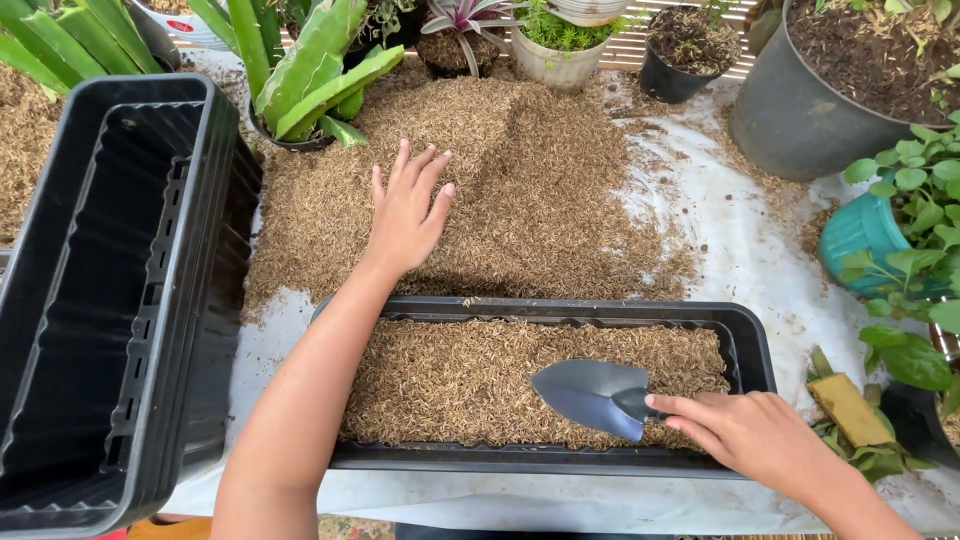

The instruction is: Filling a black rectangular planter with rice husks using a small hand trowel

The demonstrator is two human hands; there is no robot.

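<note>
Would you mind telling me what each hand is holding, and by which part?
The right hand holds a dark trowel by its handle end. The left hand holds nothing; it rests flat on the husk pile.

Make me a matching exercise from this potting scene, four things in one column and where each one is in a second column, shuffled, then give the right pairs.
Things:
1. left hand
2. trowel
3. empty black planter
4. teal pot

Places:
A. at the right edge, among green leaves
B. flat on the loose husk pile
C. at the left, standing beside the pile
D. held by the right hand over the filled planter

Pairs: 1-B, 2-D, 3-C, 4-A
</note>
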